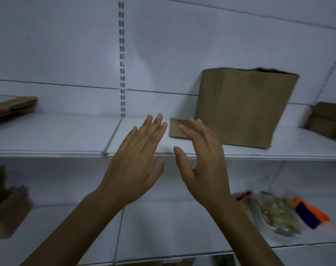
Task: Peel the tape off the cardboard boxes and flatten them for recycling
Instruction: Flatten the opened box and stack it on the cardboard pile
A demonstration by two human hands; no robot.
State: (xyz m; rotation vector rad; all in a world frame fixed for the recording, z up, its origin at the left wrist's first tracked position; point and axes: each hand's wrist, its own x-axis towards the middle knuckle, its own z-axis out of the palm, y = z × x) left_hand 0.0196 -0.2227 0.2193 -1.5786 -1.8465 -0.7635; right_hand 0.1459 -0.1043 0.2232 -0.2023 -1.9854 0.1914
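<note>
Both hands, left hand (136, 160) and right hand (203, 160), spread and holding nothing, frame centre; cardboard box (245, 108) upright on shelf (48, 139), centre right.

A white upper shelf (48, 135) runs across the middle, from 9 to 3 o'clock. Behind it stands a white back panel (57, 45), with a slotted metal rail (121, 54) rising upright toward 12 o'clock. A second rail (330, 64) slants at 2 o'clock. On the lower shelf (163, 227), at 4 o'clock, lies a blurred clear bag (276, 214) with greenish contents, and just beside it an orange and blue packet (309, 214).
</note>
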